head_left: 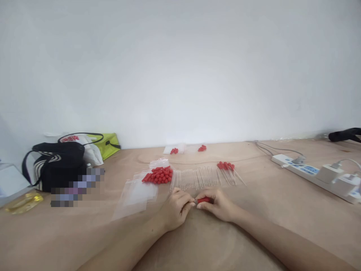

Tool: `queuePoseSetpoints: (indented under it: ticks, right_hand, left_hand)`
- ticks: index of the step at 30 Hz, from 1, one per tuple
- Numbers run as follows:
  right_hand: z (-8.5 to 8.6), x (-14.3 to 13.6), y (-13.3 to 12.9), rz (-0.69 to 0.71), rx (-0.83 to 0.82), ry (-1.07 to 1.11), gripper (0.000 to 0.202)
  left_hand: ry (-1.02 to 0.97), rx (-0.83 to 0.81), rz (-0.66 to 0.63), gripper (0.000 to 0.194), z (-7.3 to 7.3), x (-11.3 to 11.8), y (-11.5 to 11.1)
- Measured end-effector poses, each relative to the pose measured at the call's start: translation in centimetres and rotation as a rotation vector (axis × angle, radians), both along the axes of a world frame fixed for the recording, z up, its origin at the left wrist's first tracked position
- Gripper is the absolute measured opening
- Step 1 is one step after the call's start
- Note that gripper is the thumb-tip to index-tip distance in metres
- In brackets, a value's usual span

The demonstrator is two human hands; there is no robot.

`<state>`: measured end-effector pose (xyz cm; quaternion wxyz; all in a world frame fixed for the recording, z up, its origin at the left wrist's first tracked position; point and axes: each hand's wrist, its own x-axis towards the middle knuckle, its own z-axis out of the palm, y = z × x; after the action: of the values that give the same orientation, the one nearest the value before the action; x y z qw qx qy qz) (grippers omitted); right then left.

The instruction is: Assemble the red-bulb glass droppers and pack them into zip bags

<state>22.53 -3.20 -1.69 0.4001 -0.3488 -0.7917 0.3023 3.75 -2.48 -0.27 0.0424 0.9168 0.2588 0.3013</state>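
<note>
My right hand [218,204] is closed round a red handle [205,200]. My left hand [178,206] is pinched at the handle's left end, where a short bit of thin pale shaft shows between the two hands; the rest is hidden in my left fingers. Just beyond my hands lies a row of thin pale sticks [197,178], side by side. To their right, several sticks bear red handles [225,165] at their far ends. A heap of loose red handles [159,175] rests on clear zip bags [135,195] left of the row.
At the back, small groups of red pieces [174,151] lie on clear bags. A white power strip [300,168] with plugs and cables is on the right. A black bag [63,162], a green bag [109,145] and a yellow tape roll [24,203] are on the left.
</note>
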Motion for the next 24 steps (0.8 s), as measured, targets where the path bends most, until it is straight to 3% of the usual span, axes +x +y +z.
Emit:
queuePoseSetpoints:
  ticks: [4, 7, 10, 14, 17, 20, 24]
  right_hand:
    - [-0.4, -0.5, 0.4, -0.077, -0.279, 0.398, 0.029]
    - [-0.2, -0.4, 0.7, -0.166, -0.368, 0.613, 0.038]
    - [1.0, 1.3, 1.9, -0.302, -0.394, 0.714, 0.039]
    - [3.5, 5.8, 5.3, -0.549, -0.314, 0.545, 0.033]
    - [4.6, 9.2, 7.8, -0.792, -0.18, 0.124, 0.031]
    - [4.1, 10.8, 9.5, -0.904, -0.158, -0.01, 0.031]
    - [1.9, 10.9, 10.5, -0.973, -0.157, -0.152, 0.03]
  left_hand:
    - [-0.003, -0.062, -0.026, 0.022, 0.3, -0.1, 0.0]
    - [-0.014, -0.129, -0.076, 0.035, 0.7, -0.5, 0.0]
    - [-0.068, -0.177, -0.036, 0.04, 0.7, -0.8, 0.1]
    - [-0.034, -0.171, 0.036, 0.035, 0.8, -0.8, 0.2]
    - [0.051, -0.17, 0.009, 0.033, 1.1, -0.5, 0.0]
    - [0.068, -0.169, -0.005, 0.034, 1.4, -0.3, -0.2]
    - [0.075, -0.163, -0.002, 0.037, 1.4, -0.3, -0.3]
